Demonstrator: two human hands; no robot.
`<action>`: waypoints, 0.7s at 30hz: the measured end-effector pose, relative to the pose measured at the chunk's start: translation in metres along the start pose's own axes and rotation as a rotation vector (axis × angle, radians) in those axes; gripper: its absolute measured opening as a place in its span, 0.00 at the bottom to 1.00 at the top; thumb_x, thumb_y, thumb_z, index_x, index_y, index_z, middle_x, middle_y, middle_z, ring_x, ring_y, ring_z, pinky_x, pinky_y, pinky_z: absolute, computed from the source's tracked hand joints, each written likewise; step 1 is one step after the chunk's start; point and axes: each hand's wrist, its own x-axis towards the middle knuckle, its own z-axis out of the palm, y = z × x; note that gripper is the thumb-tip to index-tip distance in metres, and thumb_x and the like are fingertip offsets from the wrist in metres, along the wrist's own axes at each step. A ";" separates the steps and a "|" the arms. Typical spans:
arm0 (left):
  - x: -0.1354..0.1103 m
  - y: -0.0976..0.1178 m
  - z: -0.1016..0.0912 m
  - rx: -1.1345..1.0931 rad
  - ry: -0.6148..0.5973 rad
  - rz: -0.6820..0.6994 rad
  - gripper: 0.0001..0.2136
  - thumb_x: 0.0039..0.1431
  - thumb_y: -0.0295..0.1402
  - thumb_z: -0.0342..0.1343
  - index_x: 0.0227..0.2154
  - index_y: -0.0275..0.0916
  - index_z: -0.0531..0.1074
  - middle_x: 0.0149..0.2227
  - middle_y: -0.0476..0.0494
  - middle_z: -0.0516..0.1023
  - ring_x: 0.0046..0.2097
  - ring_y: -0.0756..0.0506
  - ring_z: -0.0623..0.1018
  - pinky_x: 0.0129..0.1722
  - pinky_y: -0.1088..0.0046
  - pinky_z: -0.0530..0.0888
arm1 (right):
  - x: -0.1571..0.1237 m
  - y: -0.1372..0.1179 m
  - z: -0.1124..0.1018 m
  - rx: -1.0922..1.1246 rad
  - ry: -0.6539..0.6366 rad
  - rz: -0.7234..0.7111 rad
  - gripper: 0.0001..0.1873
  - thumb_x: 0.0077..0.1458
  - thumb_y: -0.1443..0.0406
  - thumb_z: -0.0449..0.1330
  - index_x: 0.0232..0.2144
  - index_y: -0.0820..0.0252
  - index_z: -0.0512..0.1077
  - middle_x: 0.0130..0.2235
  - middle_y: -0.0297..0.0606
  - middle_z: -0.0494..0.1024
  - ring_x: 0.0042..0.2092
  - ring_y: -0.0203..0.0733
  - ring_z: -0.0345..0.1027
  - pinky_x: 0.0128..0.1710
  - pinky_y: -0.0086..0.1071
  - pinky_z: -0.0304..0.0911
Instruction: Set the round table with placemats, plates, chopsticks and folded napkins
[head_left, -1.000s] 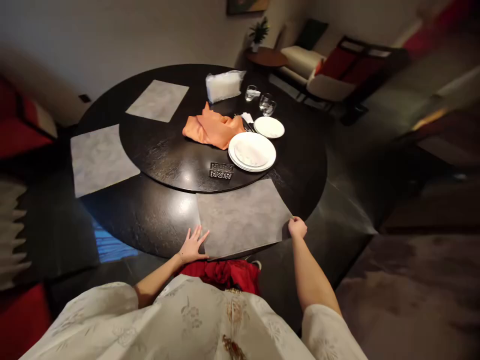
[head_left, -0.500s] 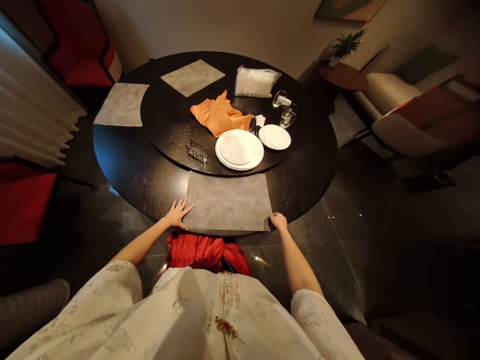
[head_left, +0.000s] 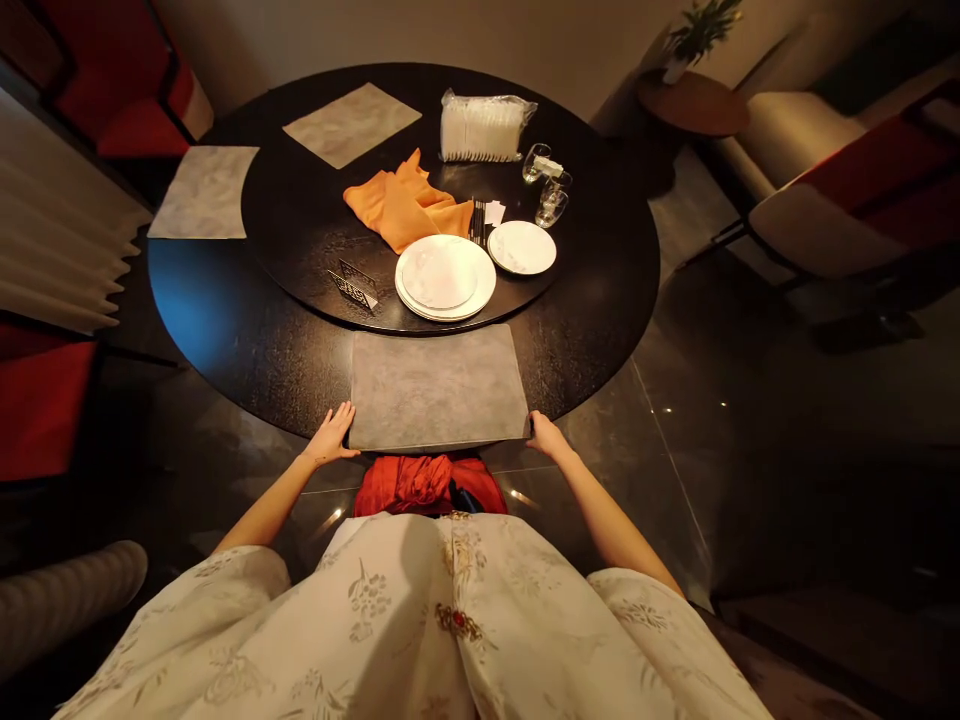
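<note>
A grey placemat (head_left: 439, 390) lies on the near rim of the round black table, its front edge along the table edge. My left hand (head_left: 331, 435) rests at the mat's left front corner, fingers stretched along the side and thumb reaching toward the front edge. At the right front corner, my right hand (head_left: 547, 435) has its fingers bent around the mat's edge in a pinch. Just beyond the mat, on the raised turntable (head_left: 300, 235), stand stacked white plates (head_left: 445, 275) and a black openwork holder (head_left: 352, 287).
Farther back on the turntable are an orange cloth napkin (head_left: 401, 208), small white plates (head_left: 523, 247), dark chopsticks (head_left: 478, 222), glasses (head_left: 551, 208) and a plastic-wrapped white pack (head_left: 484, 130). Two more grey placemats (head_left: 202, 195) (head_left: 352, 125) lie left and behind. Red chairs (head_left: 45, 400) stand left.
My left hand has shifted from on top of the placemat to its left edge, with fingers closer together. My right hand stays at the right corner. The view has shifted.
</note>
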 end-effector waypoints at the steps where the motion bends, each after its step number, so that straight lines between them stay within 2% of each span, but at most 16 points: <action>1: 0.000 -0.001 0.000 -0.007 0.001 0.005 0.46 0.48 0.50 0.55 0.63 0.27 0.43 0.65 0.24 0.44 0.66 0.35 0.45 0.62 0.51 0.47 | -0.001 -0.001 0.001 -0.014 -0.002 -0.022 0.29 0.40 0.70 0.65 0.46 0.65 0.60 0.49 0.49 0.69 0.47 0.44 0.67 0.42 0.28 0.59; 5: -0.003 -0.007 -0.004 -0.044 0.004 0.006 0.45 0.48 0.49 0.56 0.63 0.28 0.45 0.65 0.24 0.45 0.66 0.35 0.46 0.62 0.53 0.50 | 0.005 -0.012 0.001 -0.077 -0.013 -0.059 0.21 0.45 0.72 0.59 0.43 0.66 0.60 0.48 0.52 0.69 0.48 0.45 0.66 0.43 0.29 0.58; 10: -0.008 -0.018 -0.017 -0.069 -0.049 -0.014 0.45 0.48 0.49 0.57 0.63 0.30 0.44 0.65 0.25 0.43 0.66 0.36 0.46 0.62 0.56 0.52 | 0.012 -0.021 -0.006 -0.087 -0.074 -0.149 0.20 0.44 0.73 0.59 0.41 0.64 0.60 0.43 0.47 0.71 0.45 0.44 0.68 0.42 0.29 0.57; 15: -0.005 -0.017 -0.029 -0.078 -0.113 -0.007 0.44 0.49 0.43 0.59 0.63 0.30 0.43 0.65 0.25 0.41 0.67 0.38 0.43 0.63 0.59 0.50 | 0.011 -0.014 -0.007 -0.075 -0.090 -0.183 0.20 0.44 0.72 0.59 0.41 0.64 0.59 0.44 0.48 0.72 0.45 0.45 0.68 0.42 0.30 0.57; 21: 0.002 -0.014 -0.030 -0.126 -0.150 -0.022 0.47 0.46 0.40 0.63 0.63 0.31 0.42 0.65 0.23 0.40 0.66 0.37 0.41 0.63 0.57 0.49 | 0.022 -0.006 -0.007 -0.074 -0.103 -0.257 0.19 0.42 0.71 0.60 0.38 0.62 0.59 0.43 0.48 0.73 0.47 0.48 0.69 0.42 0.32 0.60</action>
